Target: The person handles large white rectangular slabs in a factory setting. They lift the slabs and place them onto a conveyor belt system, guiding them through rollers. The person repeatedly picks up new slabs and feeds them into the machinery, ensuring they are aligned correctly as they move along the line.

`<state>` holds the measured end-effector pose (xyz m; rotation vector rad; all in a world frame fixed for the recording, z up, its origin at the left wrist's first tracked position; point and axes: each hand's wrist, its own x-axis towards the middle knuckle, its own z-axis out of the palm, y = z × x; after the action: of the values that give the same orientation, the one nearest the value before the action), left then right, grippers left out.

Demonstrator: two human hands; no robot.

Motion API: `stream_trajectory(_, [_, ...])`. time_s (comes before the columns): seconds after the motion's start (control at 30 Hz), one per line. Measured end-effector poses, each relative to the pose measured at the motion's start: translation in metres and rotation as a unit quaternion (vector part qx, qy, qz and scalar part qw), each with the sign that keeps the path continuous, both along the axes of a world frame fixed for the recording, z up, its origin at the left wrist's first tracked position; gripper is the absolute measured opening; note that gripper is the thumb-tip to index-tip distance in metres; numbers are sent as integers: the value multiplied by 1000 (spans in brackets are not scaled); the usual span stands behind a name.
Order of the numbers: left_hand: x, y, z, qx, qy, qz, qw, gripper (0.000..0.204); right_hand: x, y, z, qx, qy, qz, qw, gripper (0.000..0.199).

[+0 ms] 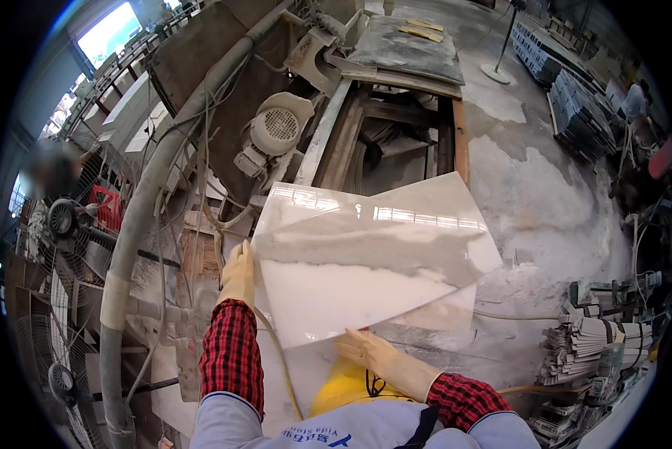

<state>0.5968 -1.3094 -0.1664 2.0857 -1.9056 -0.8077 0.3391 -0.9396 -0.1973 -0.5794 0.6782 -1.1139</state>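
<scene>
From where I stand, the concrete floor is pale and blotched with dusty white. A thick grey pipe climbs along the left, past a round-grilled motor; beside it stands an open machine frame, a grey board across its far end. Bundled pale strips are heaped on the right. Right in front of the person, just short of the frame's opening, a glossy white slab with a grey band lies askew over a second slab, window light shining on it

The left hand, in a cream glove, reaches up to the slab's left edge, fingers together; whether they clamp it I can't tell. The right hand, gloved too, angles inward to the near edge, fingers outstretched, their grip unclear
</scene>
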Motion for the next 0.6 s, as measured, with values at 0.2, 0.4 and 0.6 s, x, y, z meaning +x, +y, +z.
stream_trajectory(0.2, [-13, -10, -6, 32, -78, -8, 996, 83, 52, -80, 49, 402, -230, -203, 863, 55])
stream_trajectory(0.4, [-19, -17, -13, 78, -82, 76, 991, 87, 53, -83, 74, 397, -188, -202, 875, 61])
stream_trajectory(0.6, [-24, -13, -5, 55, -60, 50, 995, 87, 43, -72, 93, 409, -169, -201, 874, 58])
